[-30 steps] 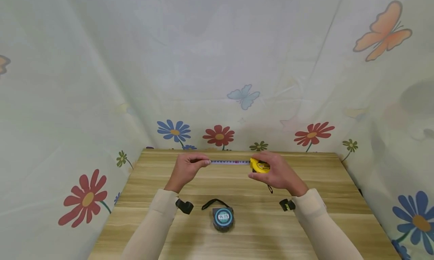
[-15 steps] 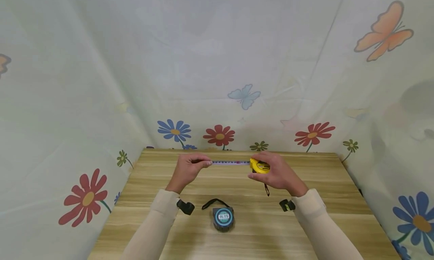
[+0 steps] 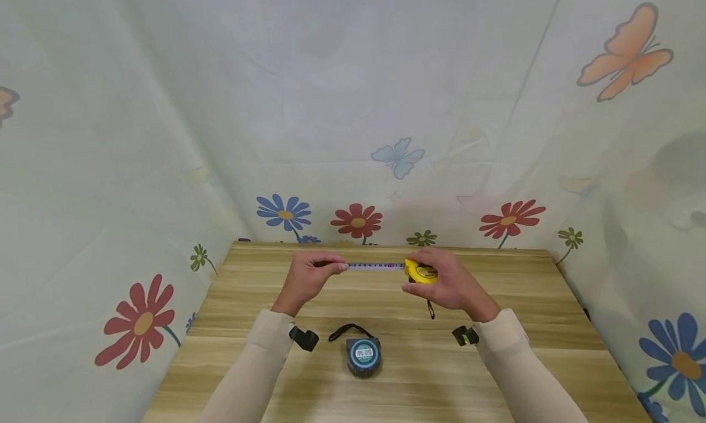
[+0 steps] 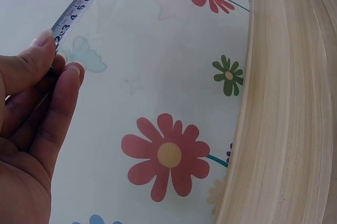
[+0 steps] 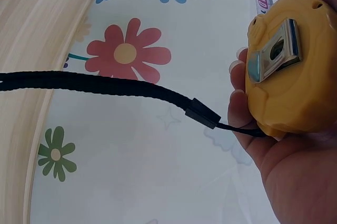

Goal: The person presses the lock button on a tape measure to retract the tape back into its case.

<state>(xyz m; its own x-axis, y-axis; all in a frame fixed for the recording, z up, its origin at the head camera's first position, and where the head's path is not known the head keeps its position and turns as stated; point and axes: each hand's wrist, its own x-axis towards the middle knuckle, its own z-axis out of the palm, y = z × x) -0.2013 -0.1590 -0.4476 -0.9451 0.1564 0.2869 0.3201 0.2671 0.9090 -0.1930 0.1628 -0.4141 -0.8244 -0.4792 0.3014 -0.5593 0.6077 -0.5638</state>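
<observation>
A yellow tape measure (image 3: pixel 420 272) sits in my right hand (image 3: pixel 449 280), whose fingers curl round its case. In the right wrist view the case (image 5: pixel 295 82) shows a metal belt clip, and a black wrist strap (image 5: pixel 131 86) hangs off it. Out of its mouth runs a white printed blade (image 3: pixel 376 266), stretched level towards the left. My left hand (image 3: pixel 311 276) pinches the blade's free end between thumb and fingers, as the left wrist view of the blade (image 4: pixel 79 11) also shows. The end itself is hidden by the fingertips.
A second tape measure (image 3: pixel 363 356), grey with a blue ring, lies on the wooden table (image 3: pixel 220 362) between the forearms, its black strap (image 3: pixel 351 327) looped behind it. A flower-printed curtain (image 3: pixel 309 135) rises behind the table and at both sides.
The exposed blade has become slightly shorter: my left hand has shifted a little right, my right hand slightly left. The yellow tape measure's strap has swung left. The grey tape measure stays put.
</observation>
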